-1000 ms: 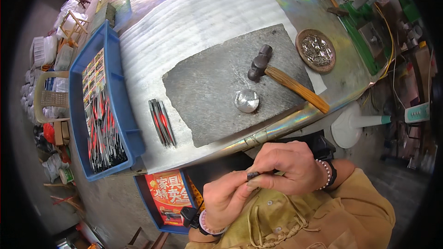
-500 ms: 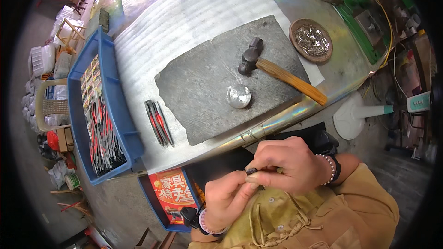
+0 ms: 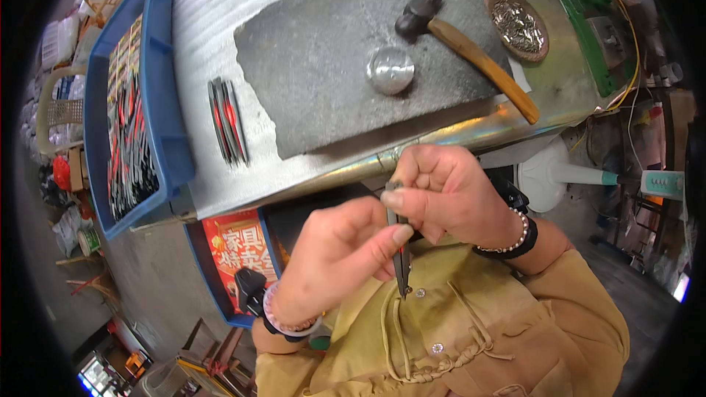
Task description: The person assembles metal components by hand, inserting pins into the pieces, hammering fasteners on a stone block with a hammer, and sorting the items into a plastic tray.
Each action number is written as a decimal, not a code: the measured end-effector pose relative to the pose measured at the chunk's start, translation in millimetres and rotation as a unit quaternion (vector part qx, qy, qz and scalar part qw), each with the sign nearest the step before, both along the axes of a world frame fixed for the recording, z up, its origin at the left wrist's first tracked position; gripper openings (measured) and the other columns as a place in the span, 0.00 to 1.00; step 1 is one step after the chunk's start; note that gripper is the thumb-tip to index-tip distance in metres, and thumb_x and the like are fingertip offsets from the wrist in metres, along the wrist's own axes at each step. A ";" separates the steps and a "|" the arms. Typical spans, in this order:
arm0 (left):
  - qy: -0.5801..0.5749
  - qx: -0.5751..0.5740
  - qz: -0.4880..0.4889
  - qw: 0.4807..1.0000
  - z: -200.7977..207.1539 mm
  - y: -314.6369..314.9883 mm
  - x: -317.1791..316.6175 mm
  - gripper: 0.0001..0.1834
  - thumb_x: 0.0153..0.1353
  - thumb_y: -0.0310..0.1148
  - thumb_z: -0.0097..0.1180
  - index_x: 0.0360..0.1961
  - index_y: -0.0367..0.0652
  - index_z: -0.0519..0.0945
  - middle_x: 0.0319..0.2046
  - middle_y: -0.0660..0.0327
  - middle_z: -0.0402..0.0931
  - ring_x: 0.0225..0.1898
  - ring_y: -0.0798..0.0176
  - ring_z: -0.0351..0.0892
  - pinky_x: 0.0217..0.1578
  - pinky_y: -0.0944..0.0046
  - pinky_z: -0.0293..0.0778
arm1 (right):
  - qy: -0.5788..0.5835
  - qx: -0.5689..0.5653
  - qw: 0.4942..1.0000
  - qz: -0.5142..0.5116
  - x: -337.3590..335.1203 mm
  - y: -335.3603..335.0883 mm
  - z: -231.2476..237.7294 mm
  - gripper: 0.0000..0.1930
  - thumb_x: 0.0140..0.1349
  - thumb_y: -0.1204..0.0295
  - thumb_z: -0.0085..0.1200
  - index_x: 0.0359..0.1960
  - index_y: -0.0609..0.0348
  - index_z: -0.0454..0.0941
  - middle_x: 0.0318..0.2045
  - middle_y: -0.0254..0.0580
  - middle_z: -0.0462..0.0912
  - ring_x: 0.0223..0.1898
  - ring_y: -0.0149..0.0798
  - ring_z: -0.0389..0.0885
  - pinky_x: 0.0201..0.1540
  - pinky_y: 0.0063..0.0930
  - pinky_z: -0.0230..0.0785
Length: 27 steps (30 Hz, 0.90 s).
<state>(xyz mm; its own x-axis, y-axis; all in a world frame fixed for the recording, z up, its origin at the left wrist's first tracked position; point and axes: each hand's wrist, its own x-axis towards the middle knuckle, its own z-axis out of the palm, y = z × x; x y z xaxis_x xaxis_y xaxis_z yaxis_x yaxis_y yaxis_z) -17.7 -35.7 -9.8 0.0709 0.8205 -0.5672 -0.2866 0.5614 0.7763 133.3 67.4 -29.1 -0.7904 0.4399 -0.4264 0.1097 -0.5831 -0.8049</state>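
Observation:
Both hands meet in front of my chest, below the table's front edge. My left hand (image 3: 342, 250) pinches a slim dark piece (image 3: 401, 272), whose lower end tapers downward. On its upper end the thumb and fingers of my right hand (image 3: 448, 195) are closed. Fingers cover much of the piece, so its kind does not show. Beyond the hands lies a grey stone slab (image 3: 316, 66) bearing a clear round dome (image 3: 391, 71) and a wooden-handled hammer (image 3: 471, 51). Several slim black-and-red pieces (image 3: 229, 121) lie together left of the slab.
A blue crate (image 3: 170, 103) at the left holds many black-and-red pieces. A round dish (image 3: 540, 51) of small metal parts sits right of the slab. Below the table edge is a blue drawer (image 3: 202, 265) with a red printed package (image 3: 234, 250). Green machinery (image 3: 588, 44) stands far right.
The view has tilted down, so the table sits higher. My hands have turned, and the slim dark piece, mostly hidden before, now shows pointing downward between them.

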 end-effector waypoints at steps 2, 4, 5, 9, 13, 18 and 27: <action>-0.024 -0.021 -0.019 0.999 -5.2 3.1 -4.8 0.11 0.62 0.33 0.56 0.28 0.36 0.74 0.20 0.67 0.74 0.20 0.78 0.74 0.21 0.78 0.71 | -0.018 -0.006 1.000 -0.023 -3.0 -1.2 -1.5 0.07 0.61 0.74 0.54 0.28 0.59 0.69 0.17 0.29 0.74 0.12 0.18 0.65 0.14 0.12 0.55; -0.063 -0.026 -0.018 0.998 -6.2 7.3 -6.9 0.11 0.62 0.34 0.56 0.29 0.36 0.75 0.21 0.67 0.74 0.20 0.78 0.73 0.21 0.79 0.71 | -0.011 -0.017 0.999 -0.030 -2.7 -1.5 -5.3 0.07 0.61 0.73 0.54 0.28 0.60 0.69 0.18 0.31 0.75 0.13 0.18 0.66 0.14 0.12 0.55; -0.058 -0.033 -0.028 0.997 -4.8 9.3 -7.7 0.11 0.63 0.35 0.55 0.31 0.36 0.75 0.22 0.67 0.75 0.20 0.79 0.73 0.21 0.79 0.72 | -0.001 -0.025 0.999 -0.042 -2.2 -2.0 -7.2 0.08 0.61 0.72 0.53 0.27 0.60 0.69 0.19 0.33 0.76 0.14 0.19 0.67 0.14 0.13 0.55; -0.053 -0.049 -0.042 0.997 -9.9 12.3 -8.0 0.10 0.64 0.33 0.54 0.29 0.37 0.76 0.20 0.64 0.77 0.18 0.75 0.76 0.18 0.77 0.73 | -0.014 -0.038 0.998 -0.052 1.0 -6.0 -14.8 0.08 0.61 0.71 0.53 0.27 0.61 0.70 0.18 0.33 0.75 0.14 0.19 0.67 0.14 0.13 0.56; -0.056 -0.052 -0.056 0.996 -13.4 16.1 -10.9 0.11 0.64 0.34 0.54 0.29 0.37 0.76 0.20 0.64 0.76 0.18 0.76 0.76 0.18 0.78 0.73 | -0.016 -0.054 0.995 -0.084 0.1 -11.1 -20.4 0.09 0.61 0.70 0.53 0.25 0.60 0.72 0.18 0.32 0.74 0.13 0.21 0.67 0.15 0.14 0.57; -0.056 -0.052 -0.092 0.993 -11.1 21.0 -14.9 0.12 0.64 0.36 0.54 0.27 0.39 0.75 0.20 0.66 0.76 0.19 0.77 0.76 0.19 0.79 0.73 | -0.006 -0.053 0.992 -0.112 -1.5 -14.8 -20.8 0.08 0.60 0.70 0.53 0.25 0.59 0.72 0.17 0.32 0.74 0.13 0.22 0.66 0.15 0.15 0.57; -0.054 -0.062 -0.114 0.990 -17.1 22.1 -19.3 0.12 0.63 0.36 0.54 0.26 0.40 0.74 0.21 0.66 0.76 0.19 0.76 0.76 0.18 0.79 0.73 | -0.009 -0.046 0.990 -0.131 -3.2 -20.1 -27.2 0.08 0.61 0.69 0.54 0.27 0.59 0.72 0.18 0.32 0.75 0.13 0.21 0.66 0.15 0.15 0.57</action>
<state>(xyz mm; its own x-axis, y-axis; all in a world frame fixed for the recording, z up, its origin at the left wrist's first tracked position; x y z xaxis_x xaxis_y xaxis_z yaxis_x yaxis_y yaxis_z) -37.0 -13.6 -26.9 0.3124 0.7010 -0.6411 -0.2194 0.7099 0.6693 130.1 47.3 -56.4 -0.6454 0.5879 -0.4876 -0.0409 -0.6641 -0.7465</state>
